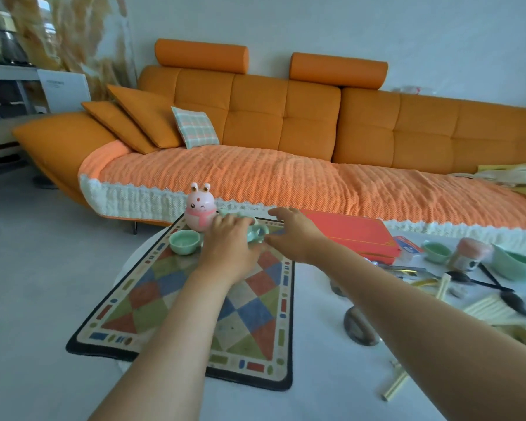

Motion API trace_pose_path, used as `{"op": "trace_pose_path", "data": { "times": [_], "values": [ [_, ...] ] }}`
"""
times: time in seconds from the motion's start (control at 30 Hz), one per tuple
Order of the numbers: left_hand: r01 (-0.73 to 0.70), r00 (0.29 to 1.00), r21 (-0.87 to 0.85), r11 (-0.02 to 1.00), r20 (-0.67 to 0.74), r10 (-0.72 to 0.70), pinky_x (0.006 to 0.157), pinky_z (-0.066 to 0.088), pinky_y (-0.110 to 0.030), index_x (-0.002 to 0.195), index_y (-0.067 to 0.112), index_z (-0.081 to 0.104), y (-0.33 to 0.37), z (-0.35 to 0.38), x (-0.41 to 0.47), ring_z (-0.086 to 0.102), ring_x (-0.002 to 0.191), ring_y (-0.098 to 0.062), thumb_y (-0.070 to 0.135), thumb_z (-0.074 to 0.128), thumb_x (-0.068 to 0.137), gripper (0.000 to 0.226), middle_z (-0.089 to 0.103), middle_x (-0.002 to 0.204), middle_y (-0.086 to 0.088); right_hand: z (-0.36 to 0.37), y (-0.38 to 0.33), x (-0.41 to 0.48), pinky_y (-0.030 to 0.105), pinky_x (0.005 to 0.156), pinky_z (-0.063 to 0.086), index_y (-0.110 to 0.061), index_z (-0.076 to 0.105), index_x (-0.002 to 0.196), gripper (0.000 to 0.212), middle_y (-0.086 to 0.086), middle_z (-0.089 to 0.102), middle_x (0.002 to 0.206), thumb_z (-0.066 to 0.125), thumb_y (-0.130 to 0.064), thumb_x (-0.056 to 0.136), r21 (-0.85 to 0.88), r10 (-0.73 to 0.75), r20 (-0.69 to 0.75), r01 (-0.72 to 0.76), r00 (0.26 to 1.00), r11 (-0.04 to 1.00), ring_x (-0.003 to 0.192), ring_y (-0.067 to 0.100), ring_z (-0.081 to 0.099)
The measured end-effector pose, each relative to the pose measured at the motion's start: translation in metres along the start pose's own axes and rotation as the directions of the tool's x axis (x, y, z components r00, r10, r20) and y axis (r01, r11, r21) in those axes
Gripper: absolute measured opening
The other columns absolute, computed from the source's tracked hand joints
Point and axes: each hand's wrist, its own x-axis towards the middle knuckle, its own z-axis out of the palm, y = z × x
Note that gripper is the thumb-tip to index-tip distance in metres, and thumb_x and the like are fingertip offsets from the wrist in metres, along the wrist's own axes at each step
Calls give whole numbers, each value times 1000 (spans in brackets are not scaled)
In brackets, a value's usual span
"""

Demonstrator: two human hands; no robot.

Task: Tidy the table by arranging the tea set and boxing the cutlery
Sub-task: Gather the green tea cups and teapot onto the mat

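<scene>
Fingers (225,222) of left hand (230,243) round teapot (258,232)

of the teapot (257,232) saw only handle and rim past the left hand (230,244); could not tell the grip. lost part of the jug (513,264) to the right edge. found spoons (518,303) and chopsticks (486,307) blurred. could not read the jar (471,255) label; too small.

The mat (146,311) shows red, blue, green and beige diamonds inside a black border. At its 11 o'clock sit a mint-green cup (185,242) and a pink bunny figure (199,212); at 2 o'clock, a red box (356,235). The sofa (286,123) is orange.
</scene>
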Motion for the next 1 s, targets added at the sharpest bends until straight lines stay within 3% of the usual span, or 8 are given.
{"op": "trace_pose_path", "data": {
  "times": [0.17,0.27,0.37,0.43,0.6,0.77,0.9,1.0],
  "values": [
    [-61,992,-196,979,100,81,92,45,-40,124,23,57,74,9,-14,51,109,-20,36,56,94,33,55,114,1,-49,36,-66,30,86,49,-25,63,127,35,-2,66,118,57,-26,93,-27,-15,-1,15,1000,1000,102,19,63],
    [-90,970,-264,960,196,144,86,47,-36,117,26,58,113,14,-26,55,98,-15,37,61,91,28,53,111,7,-73,65,-104,20,72,46,-26,70,115,29,-10,65,102,54,-18,93,-15,62,-5,-62,998,998,86,11,61],
    [-113,940,-331,937,269,208,77,45,-32,108,29,60,149,16,-41,56,91,-13,37,62,91,19,54,106,11,-88,95,-138,19,78,44,-29,71,112,27,-14,65,98,57,-20,92,-20,78,-43,-79,996,997,85,4,56],
    [-129,919,-362,923,307,248,80,46,-31,108,29,61,171,16,-52,56,90,-11,34,63,89,19,55,105,11,-96,112,-163,12,73,42,-28,71,111,29,-14,65,94,56,-15,91,17,95,-48,-94,994,995,78,-4,56],
    [-201,824,-318,927,456,335,90,45,-29,113,37,59,221,26,-76,57,95,-6,50,66,79,37,58,107,19,-114,147,-220,21,87,46,-34,67,119,47,-14,65,109,53,-12,80,4,219,53,-220,974,976,96,6,60],
    [-361,705,-225,905,569,423,94,41,-28,135,34,50,251,44,-93,47,121,-13,58,76,70,74,50,133,11,-123,168,-255,15,68,46,-33,63,125,41,-12,64,108,61,-30,84,20,233,107,-236,967,971,85,5,60],
    [-378,724,-235,895,528,444,91,45,-31,131,37,52,264,57,-97,50,116,-14,55,76,69,69,54,124,9,-126,177,-265,19,75,50,-30,67,121,44,-13,69,101,56,-36,78,109,253,138,-268,958,957,87,8,63],
    [-322,755,-272,907,504,420,85,49,-31,119,36,60,270,64,-94,56,105,-13,48,75,69,54,55,115,10,-129,186,-265,22,80,47,-26,63,128,48,-9,69,111,50,-17,82,133,276,58,-282,959,950,98,12,61]
  ]
}}
